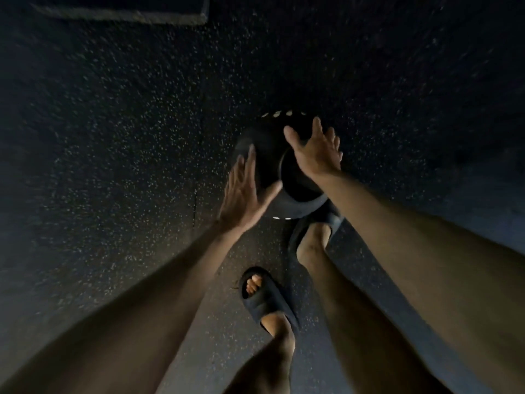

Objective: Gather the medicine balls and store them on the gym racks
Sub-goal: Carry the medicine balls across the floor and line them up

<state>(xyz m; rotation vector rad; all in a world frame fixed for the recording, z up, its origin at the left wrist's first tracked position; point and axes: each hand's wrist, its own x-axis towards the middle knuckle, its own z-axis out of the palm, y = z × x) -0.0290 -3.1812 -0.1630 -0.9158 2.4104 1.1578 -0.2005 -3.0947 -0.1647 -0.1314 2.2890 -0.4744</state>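
Because the black, round medicine ball with white dash marks sits low on the floor, you are bent over it with both arms stretched down, one on each side. Your left grip stands edge-on at the ball's left flank, fingers straight and thumb spread toward it. Your right grip reaches over its upper right, fingers fanned. Both are released and clasp nothing yet; the blur keeps me from saying whether either palm touches the surface.

That two-sided placing suits a ball too wide for one palm, and I judge you are about to squeeze it between them and lift. Your right foot in a black foam slide sandal is planted just beside the ball, and the other black slide is further back, a staggered stance that should steady you.

The ball rests on dark rubber gym flooring flecked with pale specks, with a thin seam running left of your left grip. A paler raised edge crosses the top left corner. The room is dim, and no rack is in view.
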